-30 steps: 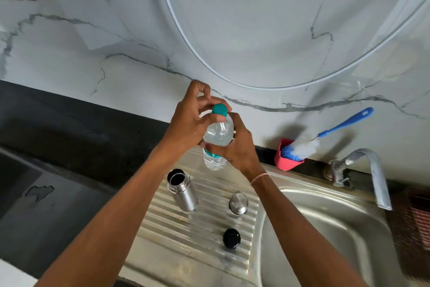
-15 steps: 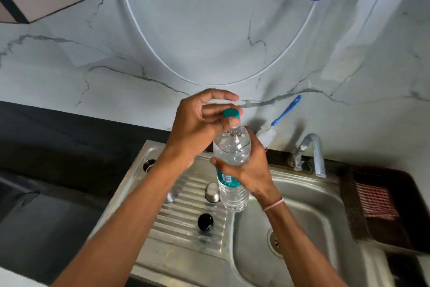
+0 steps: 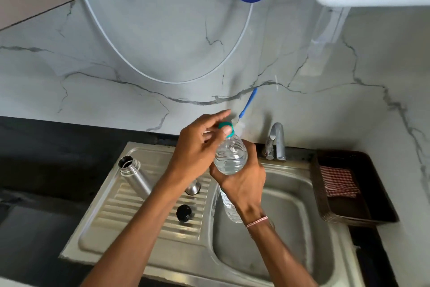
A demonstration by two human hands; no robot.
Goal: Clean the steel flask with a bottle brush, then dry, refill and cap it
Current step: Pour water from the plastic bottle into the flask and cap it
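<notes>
Nearest: two bare forearms come up from the bottom edge over a steel sink (image 3: 167,261) set in a dark worktop (image 3: 35,228). Basin on the R, ribbed drainboard (image 3: 116,207) on the L. Red-white thread (image 3: 257,221) round the R wrist.

On the drainboard, nearest first:
- Small black cap (image 3: 183,213), round, lying flat.
- Just behind it a steel lid (image 3: 192,188), partly hidden by the L forearm.
- Further L & back, the steel flask (image 3: 133,176), upright w/ mouth open, neck threads showing. It stands apart from both caps & neither hand touches it.

Above the seam btwn drainboard & basin, the right hand (image 3: 242,182) is wrapped round the body of a clear plastic water bottle (image 3: 230,156). The bottle is roughly upright, top tipped a bit toward the camera, water inside. The left hand (image 3: 195,149) is at the bottle's top, thumb & a finger pinching the teal cap (image 3: 226,127), index finger stuck out straight. Can't tell if the cap is loose or tight.

Behind:
- Tap (image 3: 277,141) at the sink's back rim.
- To the R on the worktop, a dark tray (image 3: 358,219) w/ a red-check cloth (image 3: 337,180) in it.
- Bottle brush (image 3: 248,102) behind the bottle, blue handle leaning on the marble wall (image 3: 139,54), bristle end mostly hidden.
- Up the wall, a white hose (image 3: 176,82) in a big loop, a blue tube (image 3: 250,2), & a white rack (image 3: 363,1) at top R.
</notes>
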